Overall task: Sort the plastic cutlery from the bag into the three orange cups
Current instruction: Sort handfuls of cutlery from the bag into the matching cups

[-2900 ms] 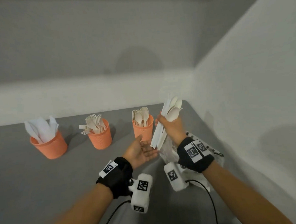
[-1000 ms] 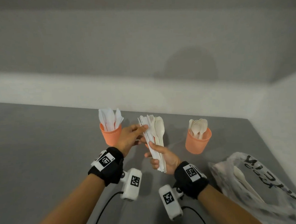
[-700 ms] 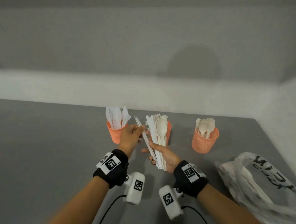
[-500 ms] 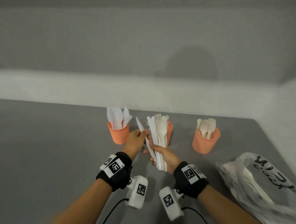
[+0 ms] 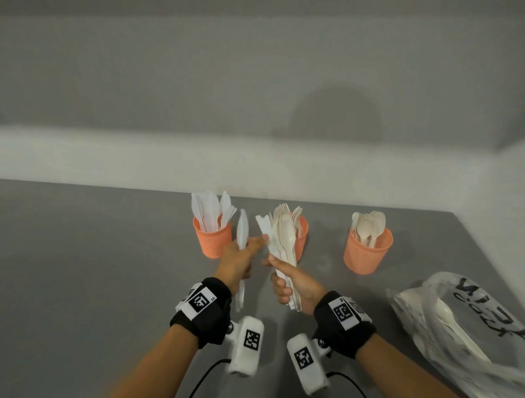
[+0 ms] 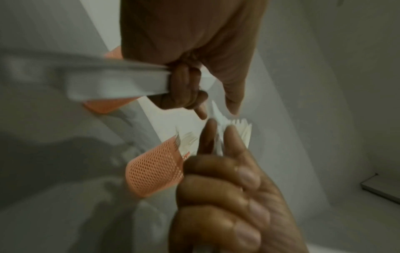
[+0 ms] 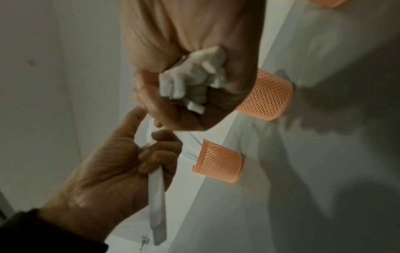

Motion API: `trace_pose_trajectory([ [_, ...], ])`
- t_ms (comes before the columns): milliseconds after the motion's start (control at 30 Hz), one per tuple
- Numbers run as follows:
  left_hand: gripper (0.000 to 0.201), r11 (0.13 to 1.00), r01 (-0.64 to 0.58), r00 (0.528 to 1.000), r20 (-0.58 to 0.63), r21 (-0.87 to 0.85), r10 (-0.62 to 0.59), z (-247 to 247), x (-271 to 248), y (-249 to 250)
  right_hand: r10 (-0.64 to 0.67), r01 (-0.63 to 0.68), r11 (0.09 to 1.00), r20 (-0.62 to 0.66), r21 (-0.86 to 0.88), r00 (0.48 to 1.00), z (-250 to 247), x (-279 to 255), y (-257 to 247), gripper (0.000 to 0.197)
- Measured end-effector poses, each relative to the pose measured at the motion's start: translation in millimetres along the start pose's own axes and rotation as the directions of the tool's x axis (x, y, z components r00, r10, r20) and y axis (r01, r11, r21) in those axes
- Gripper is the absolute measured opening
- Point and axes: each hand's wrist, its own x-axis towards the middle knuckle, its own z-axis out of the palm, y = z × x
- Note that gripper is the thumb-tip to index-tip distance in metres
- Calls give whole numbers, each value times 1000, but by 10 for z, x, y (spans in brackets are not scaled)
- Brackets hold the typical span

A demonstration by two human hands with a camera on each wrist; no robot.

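My left hand is curled round one white plastic knife, blade up, at the centre of the frame, just beside the left orange mesh cup of knives. My right hand is clamped on a mixed bundle of pale plastic cutlery in front of the middle orange cup. The spoon cup stands right of them. The clear plastic bag lies lower right on the grey counter; its black lettering is unreadable.
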Motion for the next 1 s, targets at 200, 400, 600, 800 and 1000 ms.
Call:
trace_pose_trajectory([
  [200,13,997,23,1000,-10,-76,-24,60,-50,-13,-8,8,1000,-4,14,1000,28,17,7,25],
  [400,16,985,78,996,-33,-155,-84,44,12,-62,-105,109,993,-94,41,990,29,35,22,19],
  [600,25,993,-10,1000,-8,-118,9,128,-42,-75,-112,112,994,-90,-5,990,46,47,15,22],
  [800,32,982,-57,962,-273,-178,7,53,110,-40,-83,77,994,-82,-76,993,40,23,33,22],
  [1000,10,969,-32,988,-156,-244,-7,-81,220,-26,-9,8,1000,-34,-17,999,-48,-14,9,31],
])
